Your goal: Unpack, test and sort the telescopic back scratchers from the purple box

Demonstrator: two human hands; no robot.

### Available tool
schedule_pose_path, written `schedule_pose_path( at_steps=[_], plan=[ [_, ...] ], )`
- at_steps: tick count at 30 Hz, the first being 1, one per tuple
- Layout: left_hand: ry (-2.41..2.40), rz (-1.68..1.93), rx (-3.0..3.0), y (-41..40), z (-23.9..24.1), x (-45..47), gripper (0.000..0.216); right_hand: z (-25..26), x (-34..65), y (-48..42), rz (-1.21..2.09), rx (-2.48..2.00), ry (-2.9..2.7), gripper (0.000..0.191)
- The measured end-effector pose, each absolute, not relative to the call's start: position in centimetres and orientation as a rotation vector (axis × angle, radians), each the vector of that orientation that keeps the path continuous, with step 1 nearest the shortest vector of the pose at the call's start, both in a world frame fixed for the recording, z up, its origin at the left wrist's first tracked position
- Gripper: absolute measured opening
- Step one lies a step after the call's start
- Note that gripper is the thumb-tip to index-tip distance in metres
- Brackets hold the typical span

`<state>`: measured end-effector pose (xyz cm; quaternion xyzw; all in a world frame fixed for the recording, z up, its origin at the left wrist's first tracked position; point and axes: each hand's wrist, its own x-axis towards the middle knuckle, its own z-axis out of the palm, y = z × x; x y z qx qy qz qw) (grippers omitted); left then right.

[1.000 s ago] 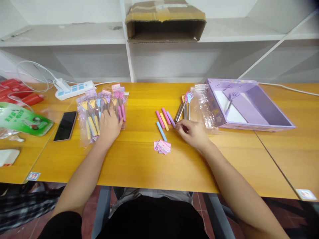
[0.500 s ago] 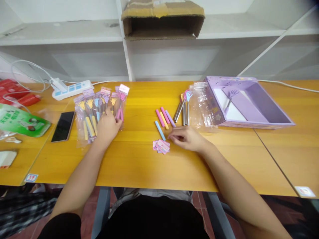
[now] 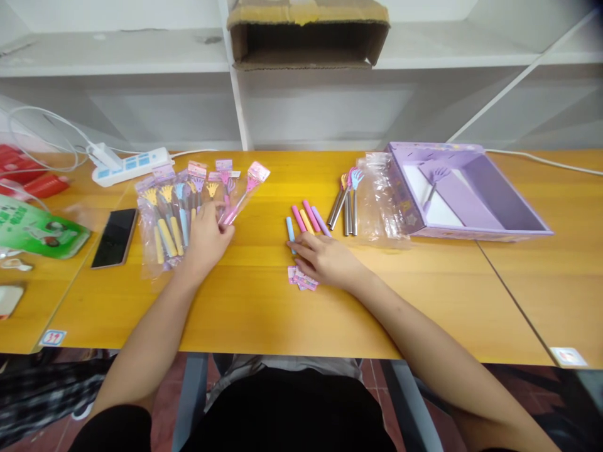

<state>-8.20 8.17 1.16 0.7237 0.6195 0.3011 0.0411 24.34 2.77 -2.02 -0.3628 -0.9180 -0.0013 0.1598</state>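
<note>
My left hand is closed at the handle end of a pink hand-shaped back scratcher in a clear sleeve with a pink card top. Around it lie several more bagged back scratchers with yellow, blue and purple heads. With its fingers bent over a light-blue tube, my right hand pinches the tube's near end; the fingertips are partly hidden. Pink, yellow and purple tubes lie just beyond. Small pink cards are partly under the right hand.
Unwrapped metal-stemmed back scratchers lie beside clear plastic sleeves. A purple box on the right holds one purple back scratcher. On the left are a phone, a power strip and a green pouch. A cardboard box sits on the shelf.
The pink bagged back scratcher at my left hand has swung out to the right, away from the others. My right hand has moved left onto the blue tube, which has shifted slightly.
</note>
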Motion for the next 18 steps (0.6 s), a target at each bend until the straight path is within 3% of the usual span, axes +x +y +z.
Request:
schedule_pose_path(
  at_steps=[5, 8, 11, 13, 18],
  plan=[
    [1.698, 1.128, 2.224, 7.0, 1.6, -7.3, 0.047, -1.5, 24.0, 2.9, -0.005, -1.237, -2.515, 0.041],
    [1.457, 1.143, 2.163, 6.3, 1.8, -6.9, 0.048, -1.8, 24.4, 2.8, 0.338, -1.299, -2.11, 0.047],
    [1.165, 1.014, 2.16, 5.8, 2.1, -6.8, 0.042, -2.4, 25.1, 3.1, 0.86, -1.191, -1.532, 0.054],
    [1.025, 0.897, 2.185, 5.7, 2.4, -6.7, 0.037, -2.5, 25.8, 3.6, 1.067, -1.096, -1.219, 0.049],
    [0.901, 0.477, 2.095, 5.2, 3.2, -6.3, 0.047, -2.0, 26.5, 4.0, 1.162, -1.048, -1.07, 0.041]
  ],
)
